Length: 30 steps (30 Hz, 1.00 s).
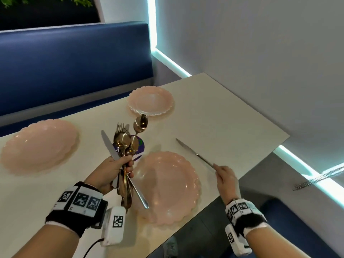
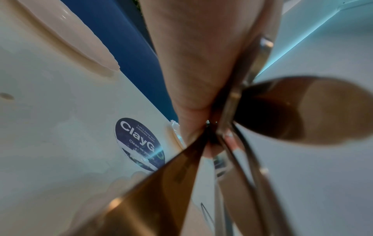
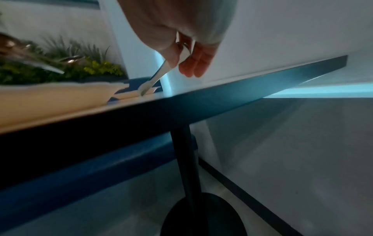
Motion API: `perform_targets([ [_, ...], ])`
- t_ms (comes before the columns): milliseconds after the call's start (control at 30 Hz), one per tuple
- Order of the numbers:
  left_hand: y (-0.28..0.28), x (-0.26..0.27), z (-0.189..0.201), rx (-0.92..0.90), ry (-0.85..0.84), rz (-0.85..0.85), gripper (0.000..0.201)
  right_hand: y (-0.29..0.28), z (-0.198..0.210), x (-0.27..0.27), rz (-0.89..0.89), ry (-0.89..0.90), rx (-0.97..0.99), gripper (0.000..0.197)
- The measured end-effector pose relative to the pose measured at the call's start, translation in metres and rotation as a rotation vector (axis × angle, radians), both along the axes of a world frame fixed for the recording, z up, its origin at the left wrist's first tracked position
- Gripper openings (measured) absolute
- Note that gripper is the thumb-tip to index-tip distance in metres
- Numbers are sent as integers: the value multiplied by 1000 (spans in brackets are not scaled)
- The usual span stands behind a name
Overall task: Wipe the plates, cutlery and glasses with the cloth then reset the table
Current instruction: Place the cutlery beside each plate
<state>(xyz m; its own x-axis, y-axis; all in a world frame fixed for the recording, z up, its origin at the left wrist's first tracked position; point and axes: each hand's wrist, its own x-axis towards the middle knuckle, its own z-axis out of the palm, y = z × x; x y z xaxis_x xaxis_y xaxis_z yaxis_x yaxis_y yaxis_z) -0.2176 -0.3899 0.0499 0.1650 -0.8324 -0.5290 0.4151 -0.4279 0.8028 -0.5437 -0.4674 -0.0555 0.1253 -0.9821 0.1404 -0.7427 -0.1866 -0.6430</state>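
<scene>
Three pink scalloped plates lie on the white table (image 1: 232,116): one near me (image 1: 167,187), one at the left (image 1: 39,146), one at the far side (image 1: 150,100). My left hand (image 1: 119,168) grips a bundle of cutlery (image 1: 124,144), with golden spoons, forks and silver knives fanning upward above the table; in the left wrist view the handles (image 2: 232,143) cross close to the lens. My right hand (image 1: 223,175) pinches the handle end of a silver knife (image 1: 193,152), right of the near plate. Its blade (image 3: 153,83) slants down to the tabletop.
A round dark-blue sticker (image 2: 139,145) is stuck to the table behind the cutlery bundle. A blue bench (image 1: 74,62) runs along the far side, a lit wall stands at the right. The table's right edge (image 1: 260,164) drops to the floor beside my right hand.
</scene>
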Motion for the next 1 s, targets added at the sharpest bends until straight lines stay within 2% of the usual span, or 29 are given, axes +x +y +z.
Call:
perform_targets([
  [100, -1, -5, 0, 11, -10, -22, 27, 9, -10, -4, 103, 106, 5, 28],
  [233, -2, -11, 0, 6, 18, -23, 24, 8, -10, -7, 164, 204, 60, 30],
  [333, -1, -14, 1, 7, 21, -30, 22, 7, -8, -4, 214, 302, 26, 31],
  [600, 3, -12, 1, 31, 17, -48, 25, -2, 5, 6, 153, 245, 150, 30],
  [833, 5, -12, 3, 11, 80, -31, 28, -4, 7, 8, 160, 296, 184, 29],
  [933, 6, -17, 6, 0, 103, -33, 28, -10, 23, 16, 159, 326, 127, 37],
  [1000, 5, -20, 8, -4, 105, -32, 28, -17, 44, 33, 174, 256, 38, 34],
])
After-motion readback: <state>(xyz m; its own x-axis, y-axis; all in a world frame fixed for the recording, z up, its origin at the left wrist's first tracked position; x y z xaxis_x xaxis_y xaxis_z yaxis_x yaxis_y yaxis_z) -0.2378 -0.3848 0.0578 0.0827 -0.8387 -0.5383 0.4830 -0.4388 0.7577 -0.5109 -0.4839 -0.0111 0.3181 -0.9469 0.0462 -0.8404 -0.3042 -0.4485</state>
